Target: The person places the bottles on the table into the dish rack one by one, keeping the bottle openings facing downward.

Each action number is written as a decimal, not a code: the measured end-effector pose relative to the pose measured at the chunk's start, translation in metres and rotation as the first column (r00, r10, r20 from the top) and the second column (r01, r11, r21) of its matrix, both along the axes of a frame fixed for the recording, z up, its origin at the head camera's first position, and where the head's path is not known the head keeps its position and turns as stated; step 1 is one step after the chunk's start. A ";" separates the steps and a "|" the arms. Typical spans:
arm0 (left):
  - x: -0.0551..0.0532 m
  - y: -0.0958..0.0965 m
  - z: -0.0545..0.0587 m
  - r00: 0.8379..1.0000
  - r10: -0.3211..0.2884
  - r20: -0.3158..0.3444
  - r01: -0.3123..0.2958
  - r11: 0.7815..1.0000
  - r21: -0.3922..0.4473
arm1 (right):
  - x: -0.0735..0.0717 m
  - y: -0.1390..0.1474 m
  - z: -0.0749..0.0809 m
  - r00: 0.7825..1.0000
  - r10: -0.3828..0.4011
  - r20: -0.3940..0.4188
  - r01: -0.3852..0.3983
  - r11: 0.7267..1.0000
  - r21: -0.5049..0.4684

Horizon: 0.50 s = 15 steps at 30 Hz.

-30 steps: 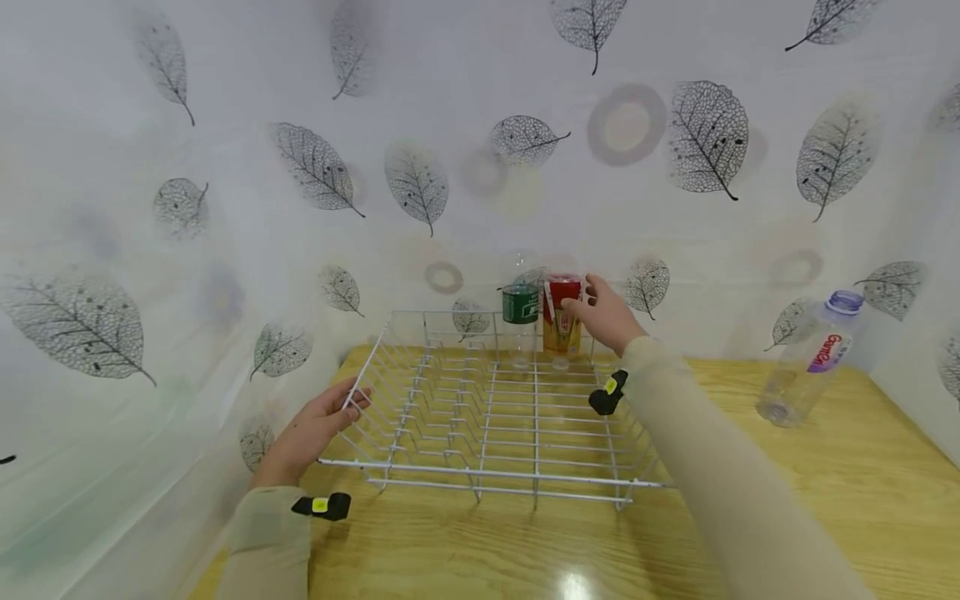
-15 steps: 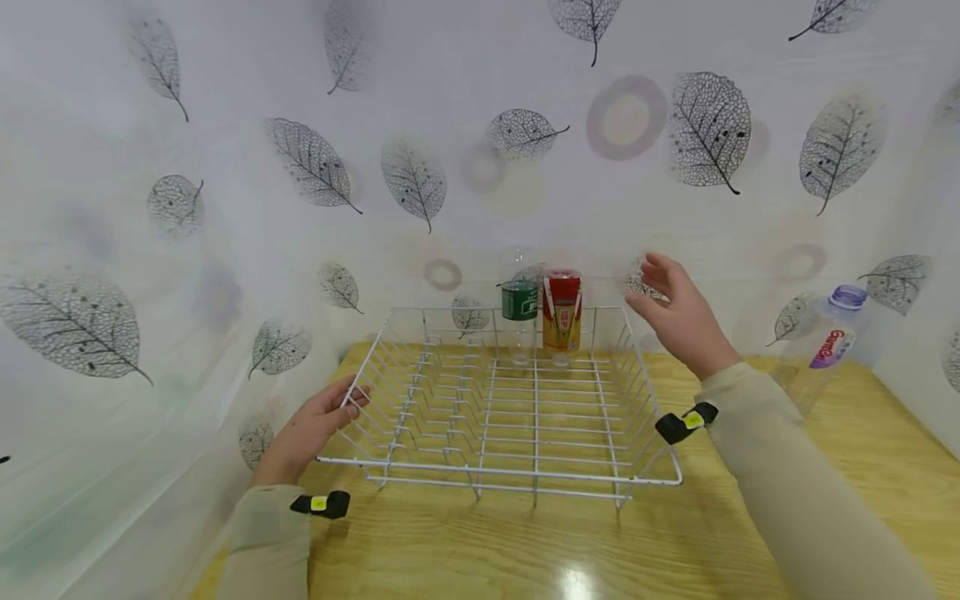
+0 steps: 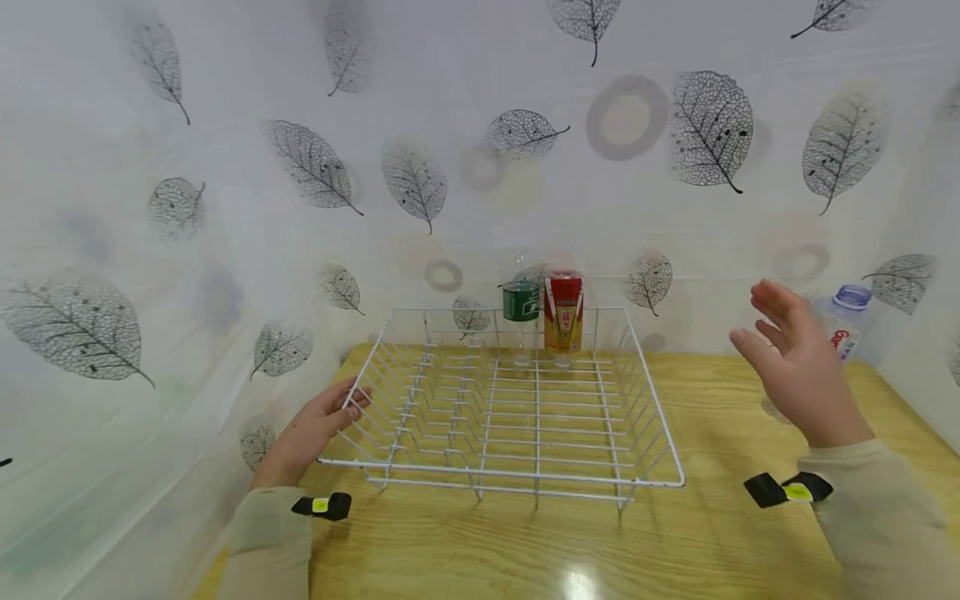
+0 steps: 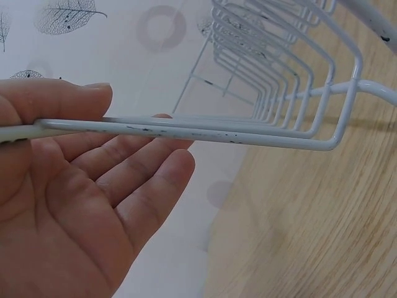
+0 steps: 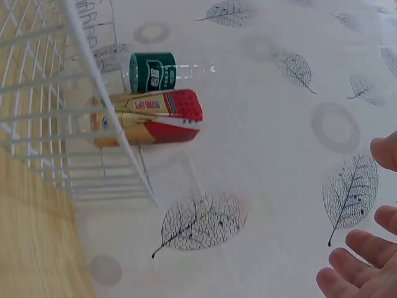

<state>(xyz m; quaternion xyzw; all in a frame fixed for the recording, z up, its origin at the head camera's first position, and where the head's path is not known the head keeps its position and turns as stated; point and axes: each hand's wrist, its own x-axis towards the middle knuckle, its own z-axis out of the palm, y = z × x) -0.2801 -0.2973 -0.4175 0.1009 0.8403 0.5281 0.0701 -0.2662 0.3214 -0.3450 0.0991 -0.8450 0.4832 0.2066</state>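
A white wire dish rack (image 3: pixel 525 477) stands on the table. My left hand (image 3: pixel 303 437) holds its left side; in the left wrist view the thumb lies over the rim wire (image 4: pixel 205 136) and the fingers extend below it. At the rack's back stand a clear bottle with a green label (image 3: pixel 521 300) and, to its right, a container with a red-and-gold label (image 3: pixel 563 321). My right hand (image 3: pixel 806 375) hovers right of the rack, fingers spread, holding nothing. Behind it a clear bottle with a purple neck (image 3: pixel 852 304) is partly hidden.
The wooden table (image 3: pixel 420 550) extends in front of the rack and to its right. A white curtain (image 3: pixel 525 192) with leaf prints hangs behind and along the left. Each wrist wears a black strap.
My right hand has let go of the red-and-gold container and moved right to the purple-necked bottle. The container stays in the rack. My left hand keeps its place.
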 end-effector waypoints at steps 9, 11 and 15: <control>0.001 0.000 -0.001 1.000 -0.001 0.013 0.001 1.000 -0.002 | 0.027 0.047 -0.037 0.948 -0.313 0.061 0.313 0.950 0.007; 0.000 0.001 -0.001 1.000 -0.001 0.004 0.001 1.000 0.000 | 0.027 0.057 -0.044 0.924 -0.371 0.093 0.371 0.929 0.016; 0.000 0.001 0.000 1.000 -0.002 0.000 0.002 1.000 0.009 | 0.023 0.072 -0.058 0.905 -0.392 0.165 0.395 0.918 0.011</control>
